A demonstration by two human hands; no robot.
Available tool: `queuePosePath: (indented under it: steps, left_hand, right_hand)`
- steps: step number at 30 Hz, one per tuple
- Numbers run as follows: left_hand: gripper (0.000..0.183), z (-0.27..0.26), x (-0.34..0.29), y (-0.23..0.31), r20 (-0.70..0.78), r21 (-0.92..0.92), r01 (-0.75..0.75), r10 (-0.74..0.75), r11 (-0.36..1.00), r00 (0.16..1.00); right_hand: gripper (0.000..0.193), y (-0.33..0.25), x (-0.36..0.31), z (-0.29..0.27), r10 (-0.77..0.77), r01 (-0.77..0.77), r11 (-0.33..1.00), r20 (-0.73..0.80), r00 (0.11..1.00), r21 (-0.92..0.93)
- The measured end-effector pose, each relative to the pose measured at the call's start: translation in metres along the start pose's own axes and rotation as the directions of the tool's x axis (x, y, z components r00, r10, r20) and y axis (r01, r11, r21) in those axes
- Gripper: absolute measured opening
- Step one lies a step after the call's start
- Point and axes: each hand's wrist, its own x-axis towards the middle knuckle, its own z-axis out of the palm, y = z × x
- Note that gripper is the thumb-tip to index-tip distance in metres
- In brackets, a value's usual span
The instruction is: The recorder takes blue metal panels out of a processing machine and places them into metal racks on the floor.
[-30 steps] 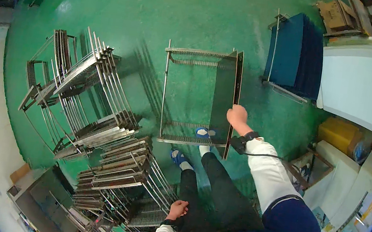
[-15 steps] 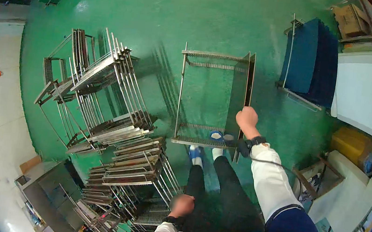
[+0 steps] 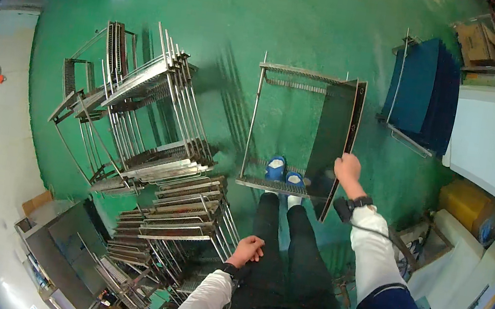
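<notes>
My right hand (image 3: 348,167) is closed round the right-hand edge of a slotted metal rack (image 3: 283,190). This open frame has toothed bars at its far and near ends, a thin rod on the left and a flat dark side on the right. It hangs or stands just in front of my feet; which of these I cannot tell. My left hand (image 3: 248,249) is loosely curled in front of my thigh, with nothing visible in its fingers. Close to its left are stacked metal racks (image 3: 178,233), apart from the hand.
More upright racks (image 3: 158,118) crowd the left side of the green floor (image 3: 217,7). At right stand a rack of dark blue sheets (image 3: 415,89), a white surface (image 3: 491,133), a yellow box (image 3: 467,199) and a cardboard box (image 3: 478,44). A grey cabinet (image 3: 76,244) is at lower left.
The rack in my right hand has shifted right and tilted slightly, showing more of its dark side. My left hand has risen a little, and my feet have stepped.
</notes>
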Motion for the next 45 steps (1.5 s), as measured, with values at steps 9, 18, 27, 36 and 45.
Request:
queuePosePath:
  steps: [9,18,27,36,45]
  left_hand:
    - [0.026,-0.033,-0.001,0.037,-0.002,0.103,-0.033,0.034,0.994,0.999]
    - [0.026,-0.023,-0.03,0.076,-0.021,0.131,-0.054,0.057,0.99,0.998]
    - [0.029,-0.044,-0.061,0.108,-0.061,0.297,-0.206,0.233,0.932,0.97]
    - [0.028,-0.002,-0.009,0.072,-0.105,0.614,-0.224,0.359,0.757,0.928]
    - [0.021,0.264,-0.014,0.046,0.248,0.74,-0.381,0.302,0.554,0.92]
  right_hand:
    - [0.023,-0.028,-0.075,-0.15,-0.11,0.125,0.987,-0.148,0.983,0.097]
    - [0.025,-0.001,-0.147,-0.224,-0.092,0.138,0.968,-0.211,0.973,0.211]
    - [0.035,0.062,-0.215,-0.253,-0.003,0.127,0.924,-0.323,0.946,0.361]
    - [0.037,0.202,-0.346,-0.272,0.206,0.067,0.818,-0.4,0.893,0.572]
    - [0.029,0.38,-0.51,-0.283,0.419,-0.144,0.834,-0.441,0.794,0.532]
